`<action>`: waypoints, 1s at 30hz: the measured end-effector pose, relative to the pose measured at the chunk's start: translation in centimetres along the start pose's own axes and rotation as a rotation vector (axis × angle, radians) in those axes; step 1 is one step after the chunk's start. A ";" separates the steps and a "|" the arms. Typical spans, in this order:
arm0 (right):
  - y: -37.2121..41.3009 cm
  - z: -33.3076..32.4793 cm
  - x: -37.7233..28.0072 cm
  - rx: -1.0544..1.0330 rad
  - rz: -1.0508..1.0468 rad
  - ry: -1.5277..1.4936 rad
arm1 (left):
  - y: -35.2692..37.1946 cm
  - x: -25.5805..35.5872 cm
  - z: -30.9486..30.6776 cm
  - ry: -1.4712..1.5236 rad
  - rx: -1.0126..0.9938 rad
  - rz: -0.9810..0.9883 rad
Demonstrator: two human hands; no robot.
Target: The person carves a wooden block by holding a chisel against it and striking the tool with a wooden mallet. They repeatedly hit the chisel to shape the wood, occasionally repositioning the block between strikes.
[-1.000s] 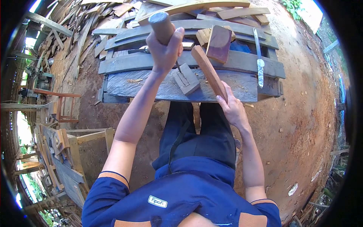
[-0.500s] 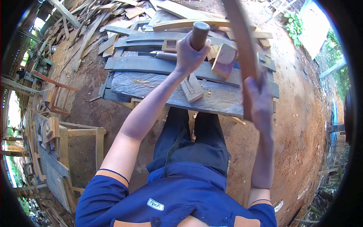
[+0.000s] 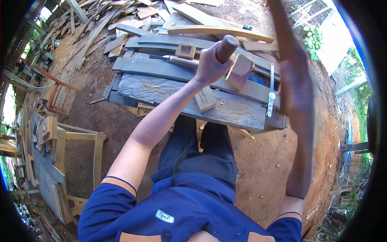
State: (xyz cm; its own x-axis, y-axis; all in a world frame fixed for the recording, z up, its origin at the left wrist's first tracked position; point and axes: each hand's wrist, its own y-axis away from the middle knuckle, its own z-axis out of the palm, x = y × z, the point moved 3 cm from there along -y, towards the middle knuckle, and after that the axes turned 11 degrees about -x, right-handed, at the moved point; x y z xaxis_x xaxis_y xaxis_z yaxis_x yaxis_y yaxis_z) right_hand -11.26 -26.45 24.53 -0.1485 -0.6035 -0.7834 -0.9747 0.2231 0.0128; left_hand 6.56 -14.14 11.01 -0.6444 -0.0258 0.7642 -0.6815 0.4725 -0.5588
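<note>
My left hand (image 3: 212, 66) is closed around the thick round wooden handle of a chisel (image 3: 228, 47), held upright and slightly tilted; its blade is hidden behind my hand and forearm. Just below sits a small wood block (image 3: 205, 99) with narrow slots marked or cut in its top, lying on the workbench (image 3: 169, 90). Whether the blade touches the block cannot be seen. Off the bench's right end, my right hand (image 3: 297, 90) is raised and blurred, wrapped around a long, dark wooden bar (image 3: 288, 34). The bar's far end runs out of view.
On the bench lie another handled tool (image 3: 183, 62), a small wooden frame (image 3: 186, 51), a reddish-faced block (image 3: 240, 71), a metal rule (image 3: 271, 94) and shavings (image 3: 150, 86). A curved board (image 3: 219, 30) and scrap wood lie behind. A wooden stand (image 3: 80, 136) is at left.
My right hand and the wooden bar have moved right and towards the camera, uncovering the metal rule. My left hand keeps its grip on the chisel, whose handle leans slightly more to the right.
</note>
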 end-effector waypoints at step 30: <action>0.2 13.7 20.9 -0.327 0.158 0.039 | 1.7 -1.1 -4.0 0.554 0.272 -0.140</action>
State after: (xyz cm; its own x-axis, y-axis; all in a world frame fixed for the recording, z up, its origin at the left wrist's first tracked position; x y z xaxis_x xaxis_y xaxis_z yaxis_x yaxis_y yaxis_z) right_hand -12.24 -28.52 -0.34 -0.3014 -0.6110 -0.7320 -0.9402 0.0629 0.3347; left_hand 7.51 -9.74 10.47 -0.3174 0.4238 0.8483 -0.8571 0.2545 -0.4478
